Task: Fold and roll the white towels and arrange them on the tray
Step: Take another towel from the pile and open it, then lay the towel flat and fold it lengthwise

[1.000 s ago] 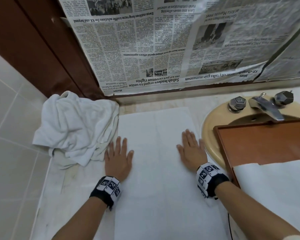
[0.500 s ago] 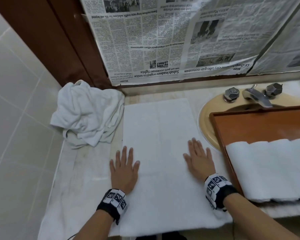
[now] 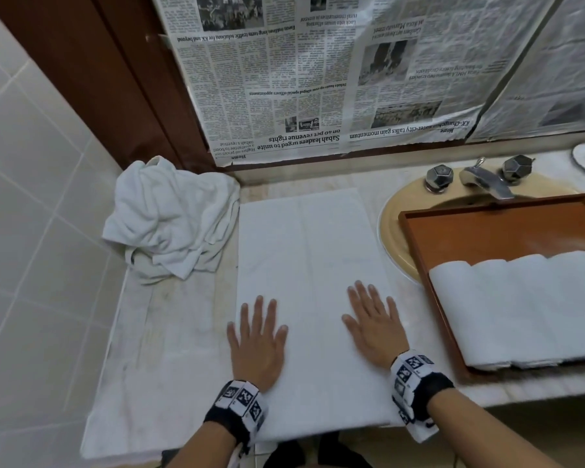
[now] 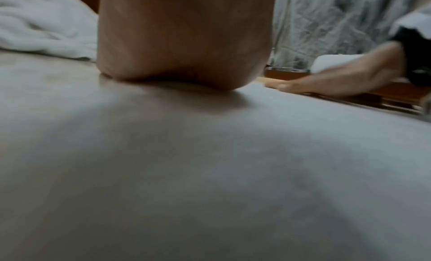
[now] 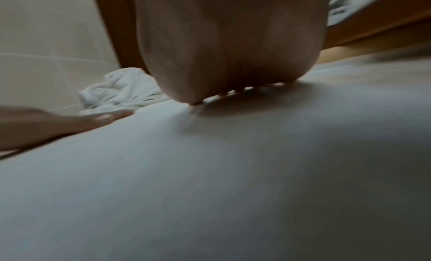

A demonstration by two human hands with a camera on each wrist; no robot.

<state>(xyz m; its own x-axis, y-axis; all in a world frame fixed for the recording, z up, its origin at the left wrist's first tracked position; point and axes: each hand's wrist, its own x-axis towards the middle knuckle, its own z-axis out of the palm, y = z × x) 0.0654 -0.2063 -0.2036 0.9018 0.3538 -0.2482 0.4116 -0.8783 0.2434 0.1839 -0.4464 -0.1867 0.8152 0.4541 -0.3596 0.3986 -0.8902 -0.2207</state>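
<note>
**Both palms flat on the spread towel**

Your left hand (image 3: 255,346) and right hand (image 3: 374,327) lie flat on the folded towel (image 3: 304,251), fingers straight and spread, grasping nothing. The towel lies as a long strip on the counter (image 3: 169,332), its near end at the counter's front edge, your hands on that near part.

Only the head view shows the layout: a pile of crumpled towels (image 3: 173,221) just left of the strip's far end, and to the right a wooden tray (image 3: 419,251) set over the sink (image 3: 390,231), with rolled towels (image 3: 520,305) lying side by side along its near part. Newspaper (image 3: 318,79) covers the wall behind.

The left wrist view shows the heel of your left palm (image 4: 184,40) pressed on the cloth, and your right hand (image 4: 338,82) low across it. The right wrist view shows light under your right palm (image 5: 231,43) near the fingers, which the head view cannot show.
</note>
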